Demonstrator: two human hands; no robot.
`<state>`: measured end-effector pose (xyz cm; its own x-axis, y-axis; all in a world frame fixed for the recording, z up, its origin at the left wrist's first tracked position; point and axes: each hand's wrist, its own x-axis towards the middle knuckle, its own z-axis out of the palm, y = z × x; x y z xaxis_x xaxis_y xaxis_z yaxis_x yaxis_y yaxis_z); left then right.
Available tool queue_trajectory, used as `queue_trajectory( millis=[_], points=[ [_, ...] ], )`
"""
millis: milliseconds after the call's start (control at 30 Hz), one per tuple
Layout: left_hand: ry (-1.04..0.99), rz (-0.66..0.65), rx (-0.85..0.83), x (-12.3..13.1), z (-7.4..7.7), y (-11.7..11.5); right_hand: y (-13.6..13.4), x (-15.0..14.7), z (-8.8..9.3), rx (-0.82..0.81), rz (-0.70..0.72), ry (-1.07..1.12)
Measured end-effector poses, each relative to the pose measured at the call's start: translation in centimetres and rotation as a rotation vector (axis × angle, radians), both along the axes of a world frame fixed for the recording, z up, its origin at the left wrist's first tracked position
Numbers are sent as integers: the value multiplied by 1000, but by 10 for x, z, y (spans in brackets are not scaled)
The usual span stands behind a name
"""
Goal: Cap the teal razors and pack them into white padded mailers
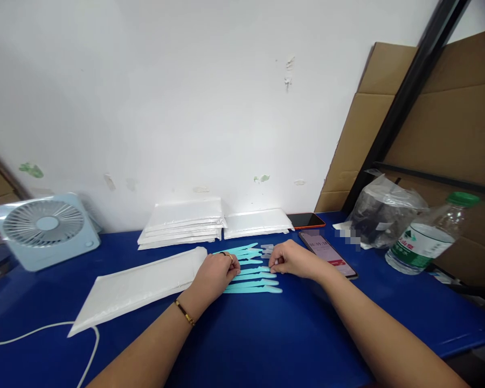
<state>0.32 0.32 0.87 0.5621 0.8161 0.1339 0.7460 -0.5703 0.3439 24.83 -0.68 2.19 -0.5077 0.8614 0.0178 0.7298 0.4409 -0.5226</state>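
Several turquoise eyebrow razors (253, 289) lie side by side on the blue table, their tips pointing right. My left hand (217, 273), with a ring and a bracelet, is closed over the handle of one in the middle of the row. At the tip end of that razor, the thumb and fingers of my right hand (290, 258) are pinched together. A few small translucent caps (267, 248) lie just behind my right fingers. Left of my left hand, a white padded envelope (141, 285) rests flat, its end partly hidden by that hand.
Stacked white envelopes (181, 222) and a second pile (256, 222) sit against the wall. At right are a lit phone (327, 253), a dark phone (307, 220), a plastic bag (382, 210) and a water bottle (424, 240). A fan (46, 229) and white cable (95, 345) are left.
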Motion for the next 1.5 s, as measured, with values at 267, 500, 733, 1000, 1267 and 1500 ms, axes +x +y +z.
queue_trajectory(
  millis=[267, 500, 733, 1000, 1267, 1500],
  points=[
    [10, -9, 23, -1, 2, 0, 2, -3, -2, 134, -51, 20],
    [114, 14, 156, -3, 3, 1, 8, 2, -7, 213, -129, -46],
    [79, 8, 154, -1, 0, 1, 6, 13, -2, -104, -130, 41],
    [19, -6, 121, -2, 0, 3, 9, 11, -4, 23, -117, 41],
    [-75, -25, 27, 1, -5, 3, 6, -6, -14, 23, -73, 132],
    [-37, -33, 72, 2, -4, 2, 8, 2, -11, 78, -139, 144]
  ],
)
